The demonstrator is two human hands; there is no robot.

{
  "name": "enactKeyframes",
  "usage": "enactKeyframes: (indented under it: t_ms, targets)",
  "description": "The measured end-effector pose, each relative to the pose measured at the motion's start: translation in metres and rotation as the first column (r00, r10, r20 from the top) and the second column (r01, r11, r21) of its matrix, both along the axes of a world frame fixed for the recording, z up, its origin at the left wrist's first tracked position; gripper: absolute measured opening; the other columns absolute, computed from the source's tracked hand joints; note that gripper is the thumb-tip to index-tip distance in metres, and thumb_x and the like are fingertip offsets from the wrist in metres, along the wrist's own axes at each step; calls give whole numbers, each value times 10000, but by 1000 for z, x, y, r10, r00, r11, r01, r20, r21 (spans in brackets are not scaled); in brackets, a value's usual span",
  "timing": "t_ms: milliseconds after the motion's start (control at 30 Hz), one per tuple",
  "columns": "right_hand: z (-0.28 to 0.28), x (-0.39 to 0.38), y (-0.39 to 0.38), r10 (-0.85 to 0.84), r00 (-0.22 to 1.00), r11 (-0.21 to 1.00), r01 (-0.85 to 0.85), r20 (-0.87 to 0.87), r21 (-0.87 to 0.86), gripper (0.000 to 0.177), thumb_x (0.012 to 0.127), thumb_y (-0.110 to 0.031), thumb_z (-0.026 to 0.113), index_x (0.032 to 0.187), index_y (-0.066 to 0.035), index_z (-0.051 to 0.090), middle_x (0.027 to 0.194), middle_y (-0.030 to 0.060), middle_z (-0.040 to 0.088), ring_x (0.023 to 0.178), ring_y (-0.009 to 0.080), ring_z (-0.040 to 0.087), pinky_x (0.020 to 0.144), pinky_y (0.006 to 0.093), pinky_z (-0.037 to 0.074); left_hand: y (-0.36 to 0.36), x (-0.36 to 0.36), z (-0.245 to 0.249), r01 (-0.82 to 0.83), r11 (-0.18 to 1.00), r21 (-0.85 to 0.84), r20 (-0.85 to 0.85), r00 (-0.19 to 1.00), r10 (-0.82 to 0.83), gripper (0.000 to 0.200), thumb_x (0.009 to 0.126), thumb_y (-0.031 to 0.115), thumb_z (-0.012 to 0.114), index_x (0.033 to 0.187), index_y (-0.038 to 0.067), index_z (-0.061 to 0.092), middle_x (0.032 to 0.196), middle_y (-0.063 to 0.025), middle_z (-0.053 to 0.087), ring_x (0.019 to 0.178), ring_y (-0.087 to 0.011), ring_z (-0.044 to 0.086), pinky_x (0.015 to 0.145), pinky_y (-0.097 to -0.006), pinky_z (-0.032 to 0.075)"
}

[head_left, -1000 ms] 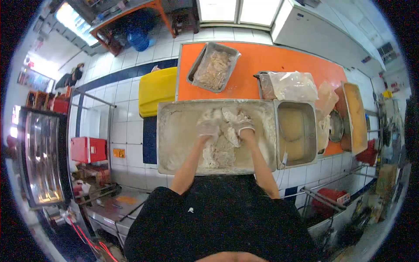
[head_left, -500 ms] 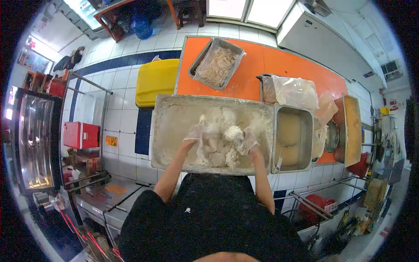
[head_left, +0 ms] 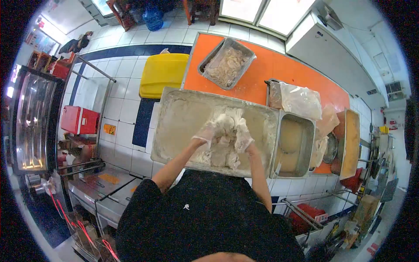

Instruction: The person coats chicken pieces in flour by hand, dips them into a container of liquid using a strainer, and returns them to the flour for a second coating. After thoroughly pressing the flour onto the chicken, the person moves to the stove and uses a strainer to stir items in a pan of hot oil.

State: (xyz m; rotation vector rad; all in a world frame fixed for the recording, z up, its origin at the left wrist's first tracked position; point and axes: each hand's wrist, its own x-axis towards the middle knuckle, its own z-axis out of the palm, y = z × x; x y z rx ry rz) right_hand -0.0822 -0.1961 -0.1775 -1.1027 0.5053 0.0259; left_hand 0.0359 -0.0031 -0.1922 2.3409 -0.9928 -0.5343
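Where the gloved fingers (head_left: 217, 125) curl inward, they close on a clump of floured pieces (head_left: 221, 153) at the middle of the frame. The left hand (head_left: 208, 131) and the right hand (head_left: 242, 137) press toward each other with the clump between the palms. Neither is clenched tight; both are cupped and about half closed around it. How many pieces sit inside the grasp cannot be told, since flour coats gloves and food alike. More of the pieces lie heaped just below the hands, toward the lower edge of the big metal tray (head_left: 174, 105), whose floor is dusted pale all over.

By the look of them, the pieces are soft, limp and fairly light, damp under a loose dry coat that would shed if squeezed or shaken hard. A cupped hold from underneath and both sides, at the thicker part, seems to suit them better than a pinch at an edge.

Right of the big tray, touching it, stands a deep pan (head_left: 293, 146) of yellowish liquid. Above that lies a clear plastic bag (head_left: 301, 100). A smaller tray (head_left: 227, 65) of uncoated pieces rests on the orange counter (head_left: 270, 65) at upper centre, with a yellow lid (head_left: 162, 74) to its left.
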Motion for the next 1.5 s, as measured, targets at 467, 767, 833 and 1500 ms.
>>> enactKeyframes:
  t_ms: [467,767,833,1500]
  targets:
    - [-101,56,1,231,936,288,-325,-264,-901,386,840,-275,473,1175,-82,464,1110,130,503,973,248,484,866,354,380,-42,32,-77,-244,969,-36,-301,927,222,357,826,284,416,1060,50,548,1109,-211,519,946,-348,527,871,-416,373]
    - [-18,22,-2,-27,965,942,-63,-262,-330,316,893,-296,391,1093,-67,478,939,93,561,806,232,557,686,374,451,-8,30,51,251,961,119,215,938,-272,275,801,260,453,987,73,530,915,-181,553,806,-326,555,700,-422,449]
    - [36,20,17,-379,918,923,365,115,124,329,901,-285,395,1161,-90,454,1042,80,522,940,160,499,790,303,445,-10,18,90,151,979,137,260,948,-183,250,791,258,473,960,85,534,858,-172,554,753,-313,559,657,-416,458]
    - [-14,36,9,146,886,511,-448,-439,-734,469,848,-392,413,1130,-19,444,1164,159,467,1059,245,446,864,363,393,-68,-64,99,295,777,-555,505,862,33,214,798,216,523,863,15,552,787,-168,581,702,-335,543,589,-390,408]
